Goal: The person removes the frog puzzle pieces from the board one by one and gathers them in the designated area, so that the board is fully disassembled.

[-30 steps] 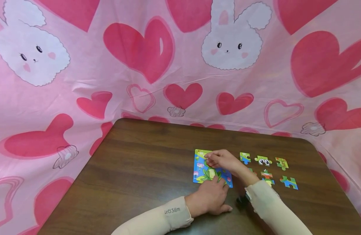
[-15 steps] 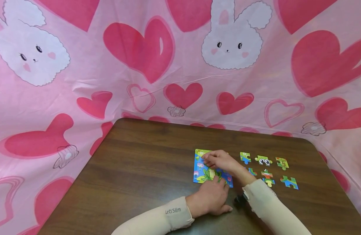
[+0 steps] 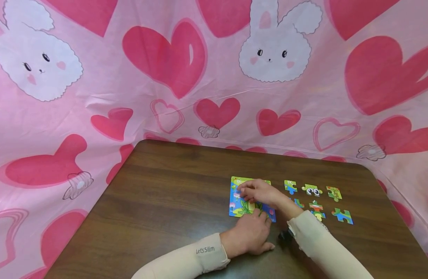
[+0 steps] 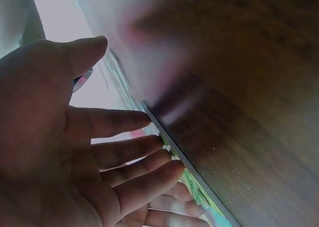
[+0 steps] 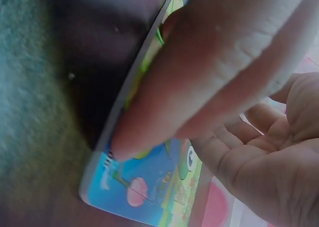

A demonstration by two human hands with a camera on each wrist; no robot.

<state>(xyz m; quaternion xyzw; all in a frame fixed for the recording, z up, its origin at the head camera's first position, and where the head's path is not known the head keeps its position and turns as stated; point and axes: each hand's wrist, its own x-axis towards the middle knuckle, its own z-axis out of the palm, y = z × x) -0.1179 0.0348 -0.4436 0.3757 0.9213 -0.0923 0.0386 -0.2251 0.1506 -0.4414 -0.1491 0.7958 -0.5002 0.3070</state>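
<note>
A colourful puzzle board with a frog picture lies on the table, partly hidden under both hands. My left hand rests at its near edge; in the left wrist view, the fingers stretch out and touch the board's edge. Over the upper left part of the board is my right hand, fingers bent downward and fingertips at the picture. No piece shows between them. To the right lie loose puzzle pieces: one with two big eyes, a blue-green one, and several others, some partly covered by the right forearm.
The brown wooden table reaches left and back from the board. A pink cloth printed with hearts and rabbits hangs behind and at both sides. A small black object sits beneath the right wrist.
My right hand has shifted slightly left over the board and its fingers have spread a little. My left hand has stayed in place, and the loose pieces have not moved.
</note>
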